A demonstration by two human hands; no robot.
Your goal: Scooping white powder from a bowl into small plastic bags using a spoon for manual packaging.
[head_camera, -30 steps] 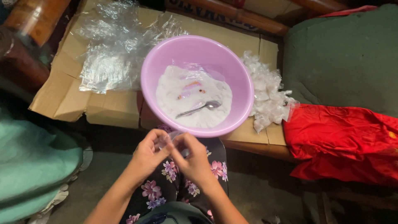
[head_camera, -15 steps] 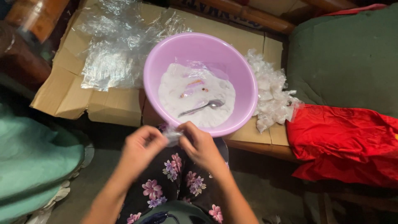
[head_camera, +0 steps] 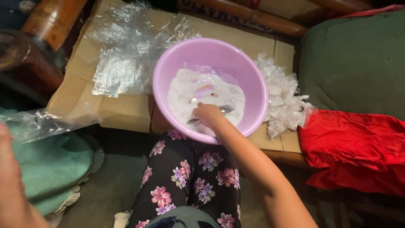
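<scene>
Spoon lies in the lilac bowl, its metal bowl end to the right, its handle running left under the right hand. That hand reaches over the bowl's near rim with its fingers curled down onto the handle; whether they pinch it or only rest on it I cannot tell. White powder covers the bowl's bottom, with 2 or 3 small reddish and brown bits in it near the middle.

The bowl sits on flattened cardboard, at its near edge, partly overhanging toward the person's lap. To the left of the bowl, spread across the cardboard's far left part, lies a heap of crumpled clear plastic bags. Just beside the bowl's right side, at the cardboard's right edge, is a pile of small filled white packets, some of them spilling toward the red cloth that lies further right. A green cushion fills the upper right corner behind that cloth.

The left hand shows only at the lower left corner, blurred and very close to the camera; it holds up a clear bag that stretches rightward over the cardboard's near left corner. Its fingers are too blurred to tell how they grip. Below it lies a pale green cloth. Floral trousers cover the knees directly under the bowl.
</scene>
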